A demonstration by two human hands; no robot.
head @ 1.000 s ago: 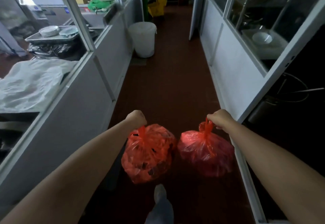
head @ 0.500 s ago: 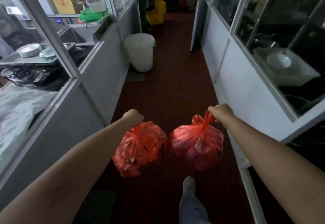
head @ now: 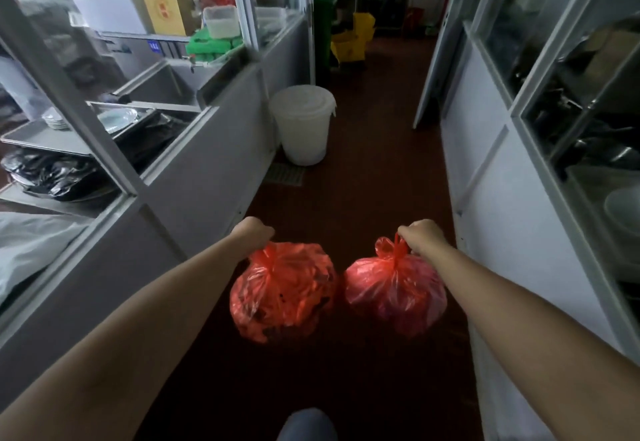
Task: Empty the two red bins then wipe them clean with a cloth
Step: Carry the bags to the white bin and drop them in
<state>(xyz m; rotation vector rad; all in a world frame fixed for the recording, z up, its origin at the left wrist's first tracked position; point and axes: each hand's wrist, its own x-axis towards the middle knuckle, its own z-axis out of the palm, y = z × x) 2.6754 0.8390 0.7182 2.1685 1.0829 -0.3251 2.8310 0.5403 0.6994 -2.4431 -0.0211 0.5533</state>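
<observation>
Two full red plastic rubbish bags hang in front of me over a dark red floor. My left hand (head: pixel 254 232) is closed on the knotted top of the left red bag (head: pixel 282 290). My right hand (head: pixel 420 238) grips the tied neck of the right red bag (head: pixel 394 291). The bags hang side by side, almost touching. No red bin or cloth shows in the head view.
I stand in a narrow corridor between glazed partitions. A white lidded bucket (head: pixel 303 123) stands on the left ahead, by a floor drain grate (head: pixel 285 173). Farther on are a yellow mop bucket (head: pixel 351 38) and a green bin (head: pixel 323 28). An open door (head: pixel 431 69) juts in from the right.
I have walked forward along the corridor: the white bucket and yellow mop bucket are closer. Both bags swing slightly and stay in my hands.
</observation>
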